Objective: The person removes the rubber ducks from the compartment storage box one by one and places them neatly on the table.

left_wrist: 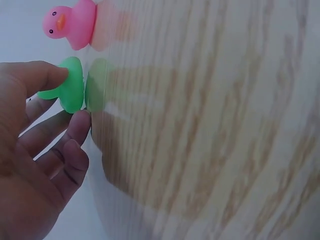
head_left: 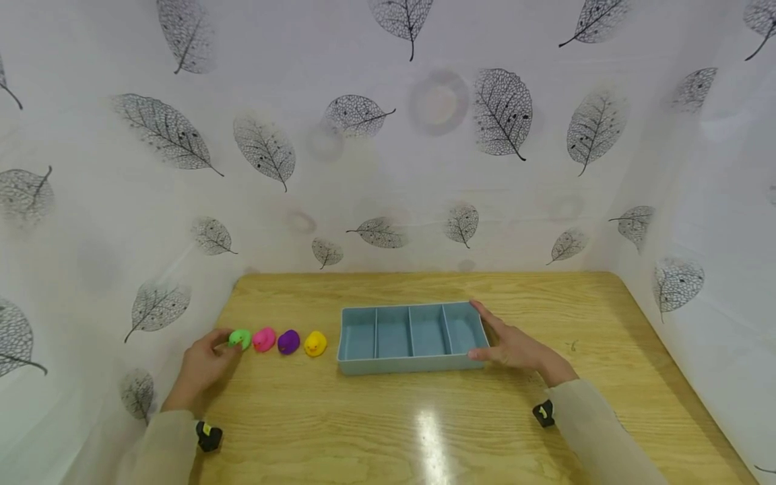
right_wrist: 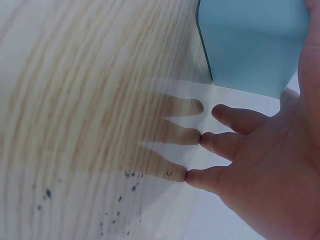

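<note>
At the left end of a row of toy ducks, my left hand (head_left: 206,364) pinches a green rubber duck (left_wrist: 73,85) between thumb and fingers. The duck is at the tabletop. Beside it sits a pink rubber duck (head_left: 264,339), followed by a purple duck (head_left: 288,342) and a yellow duck (head_left: 315,344). A blue-grey tray (head_left: 400,366) with several compartments lies to the right of the ducks. My right hand (head_left: 515,345) grips its right end, thumb at the front corner and index finger at the back corner. In the right wrist view the other fingers (right_wrist: 220,142) are spread low over the table.
The wooden table (head_left: 339,424) has its back edge against a white curtain (head_left: 388,175) printed with dark leaves, which also hangs along both sides. Black wrist devices show at the left cuff (head_left: 209,436) and the right cuff (head_left: 543,413).
</note>
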A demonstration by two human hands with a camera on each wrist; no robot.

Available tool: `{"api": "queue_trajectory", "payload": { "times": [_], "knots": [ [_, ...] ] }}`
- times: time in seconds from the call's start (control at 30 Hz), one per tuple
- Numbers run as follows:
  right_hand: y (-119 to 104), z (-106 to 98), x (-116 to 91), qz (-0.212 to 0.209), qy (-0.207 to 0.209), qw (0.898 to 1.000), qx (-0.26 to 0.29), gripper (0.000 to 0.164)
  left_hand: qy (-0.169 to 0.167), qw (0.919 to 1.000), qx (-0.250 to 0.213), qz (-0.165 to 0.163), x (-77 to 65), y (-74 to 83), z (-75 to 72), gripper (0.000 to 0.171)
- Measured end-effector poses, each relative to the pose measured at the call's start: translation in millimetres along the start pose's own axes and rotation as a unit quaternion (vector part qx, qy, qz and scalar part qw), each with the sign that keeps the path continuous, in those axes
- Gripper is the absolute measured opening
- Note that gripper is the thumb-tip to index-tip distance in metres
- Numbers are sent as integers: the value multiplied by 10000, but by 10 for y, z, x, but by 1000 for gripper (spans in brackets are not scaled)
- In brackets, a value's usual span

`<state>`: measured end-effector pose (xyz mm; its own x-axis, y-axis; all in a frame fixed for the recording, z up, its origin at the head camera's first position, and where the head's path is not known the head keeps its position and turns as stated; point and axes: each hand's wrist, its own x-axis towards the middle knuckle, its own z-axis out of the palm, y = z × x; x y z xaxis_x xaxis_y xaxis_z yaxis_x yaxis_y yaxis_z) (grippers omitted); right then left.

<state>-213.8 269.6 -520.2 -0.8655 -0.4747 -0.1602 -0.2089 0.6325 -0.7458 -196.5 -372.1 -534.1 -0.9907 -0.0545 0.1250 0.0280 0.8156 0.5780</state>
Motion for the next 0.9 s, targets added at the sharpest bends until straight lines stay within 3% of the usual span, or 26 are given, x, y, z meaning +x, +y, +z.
{"api": "queue_trajectory", "payload": {
  "times": [0.23,0.53,0.9],
  "knots": [
    [-11,3,-6,65,12,10000,2,108,150,9999,32,67,-6,3,-5,44],
    [-14,16,-9,125,40,9999,-81,108,-57,9999,92,-95,44,-48,59,57],
    [-35,19,-15,101,78,9998,-118,109,121,9997,181,-50,11,44,41,49]
  ]
}}
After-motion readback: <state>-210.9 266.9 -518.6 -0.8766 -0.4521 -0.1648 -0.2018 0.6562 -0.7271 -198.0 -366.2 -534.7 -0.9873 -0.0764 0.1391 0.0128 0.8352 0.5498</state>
